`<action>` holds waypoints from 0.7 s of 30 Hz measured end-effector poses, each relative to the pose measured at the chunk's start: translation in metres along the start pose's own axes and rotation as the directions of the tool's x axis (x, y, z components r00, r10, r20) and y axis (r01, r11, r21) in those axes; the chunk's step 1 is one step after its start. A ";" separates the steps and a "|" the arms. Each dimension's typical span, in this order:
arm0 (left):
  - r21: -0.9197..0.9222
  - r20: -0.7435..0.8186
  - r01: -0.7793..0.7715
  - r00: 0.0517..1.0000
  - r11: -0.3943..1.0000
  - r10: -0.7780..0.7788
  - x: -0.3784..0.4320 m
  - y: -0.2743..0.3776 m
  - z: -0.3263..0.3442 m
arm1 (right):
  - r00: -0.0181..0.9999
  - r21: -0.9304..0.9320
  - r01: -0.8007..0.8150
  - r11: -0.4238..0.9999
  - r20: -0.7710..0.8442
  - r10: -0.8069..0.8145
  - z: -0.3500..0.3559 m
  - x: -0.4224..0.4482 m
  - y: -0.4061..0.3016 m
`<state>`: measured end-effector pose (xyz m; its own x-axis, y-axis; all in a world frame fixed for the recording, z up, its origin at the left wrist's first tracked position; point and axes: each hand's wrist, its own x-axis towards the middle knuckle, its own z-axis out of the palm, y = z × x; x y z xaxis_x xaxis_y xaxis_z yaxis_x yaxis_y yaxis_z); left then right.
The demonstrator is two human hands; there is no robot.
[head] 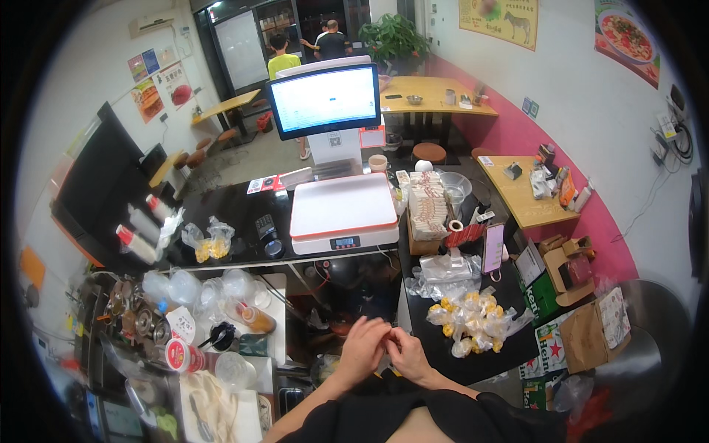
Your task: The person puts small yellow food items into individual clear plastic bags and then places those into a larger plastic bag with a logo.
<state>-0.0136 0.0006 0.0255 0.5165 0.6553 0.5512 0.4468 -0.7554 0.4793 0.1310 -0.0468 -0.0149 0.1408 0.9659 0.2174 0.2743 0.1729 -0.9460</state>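
Note:
My left hand [363, 344] and my right hand [409, 355] meet in front of my body, fingertips pinched together. Just below them shows a bit of a small clear plastic bag [383, 364] with something yellow; the hands hide most of it, and its neck seems to be between my fingers. To the right, a pile of small clear bags with yellow contents [473, 321] lies on the black counter [443, 368]. Behind that pile is a stack of clear plastic bags [450, 268]. A phone [493, 249] stands upright beside the stack.
Ahead stands a white weighing scale [343, 207] with a lit monitor [325, 99]. More yellow-filled bags [210, 246] lie left of it. A box of packed napkins [427, 207] is at its right. Sauce bottles [257, 318] and a red-labelled tub [184, 355] crowd the left worktop.

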 end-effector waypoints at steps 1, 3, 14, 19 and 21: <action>-0.119 0.061 -0.009 0.998 0.993 0.017 -0.002 -0.003 0.001 | 1.000 0.002 0.000 1.000 0.003 0.000 0.000 0.000 -0.004; -0.138 0.079 -0.002 0.997 0.990 0.013 -0.006 -0.005 0.003 | 0.997 -0.108 0.077 0.991 0.003 -0.077 -0.004 0.000 -0.016; -0.136 0.170 0.250 0.959 0.959 -0.226 -0.013 0.005 0.009 | 0.900 -0.423 0.293 0.857 -0.179 -0.396 -0.009 0.007 -0.017; -0.088 0.301 0.246 0.930 0.965 -0.210 -0.012 0.009 0.010 | 0.895 -0.450 0.218 0.866 -0.262 -0.362 -0.021 0.009 -0.005; -0.096 0.324 0.253 0.922 0.963 -0.210 -0.018 0.002 0.017 | 0.897 -0.452 0.211 0.867 -0.263 -0.355 -0.023 0.005 0.005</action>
<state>-0.0096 -0.0130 0.0049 0.6195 0.7627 0.1860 0.4908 -0.5612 0.6664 0.1545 -0.0451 -0.0127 0.2795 0.7540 0.5945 0.6972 0.2663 -0.6655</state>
